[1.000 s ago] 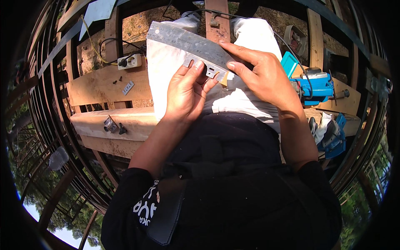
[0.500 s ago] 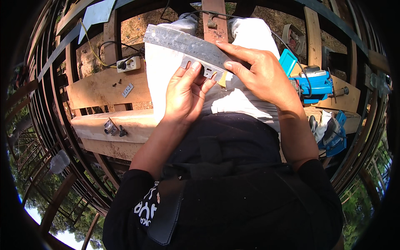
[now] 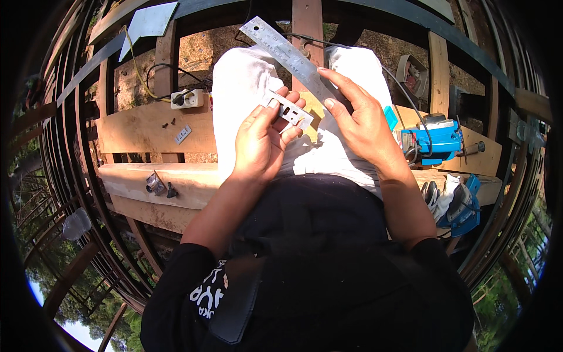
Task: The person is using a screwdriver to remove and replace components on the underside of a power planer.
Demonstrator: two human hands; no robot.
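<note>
My left hand [image 3: 257,139] grips a small slotted metal plate [image 3: 298,115] between thumb and fingers, tilted over my lap. A long steel ruler [image 3: 287,54] slants up and to the left from my right hand [image 3: 365,123], whose thumb and index finger pinch its lower end. The ruler and the plate are apart. Behind the plate, between the two hands, lies a yellow piece [image 3: 315,114], partly hidden, so its kind cannot be made out.
To the right sit a blue power tool [image 3: 438,141] and another blue tool [image 3: 465,205]. At left, a white socket block [image 3: 187,98] with a plug adjoins a plank [image 3: 129,132] bearing screws and a small slotted plate [image 3: 183,135]. Small metal parts [image 3: 155,184] rest on a nearer beam.
The ruler has come away from the slotted plate and swung steeper, its far end now higher. My left hand has lowered slightly with the plate, and more of the yellow piece shows.
</note>
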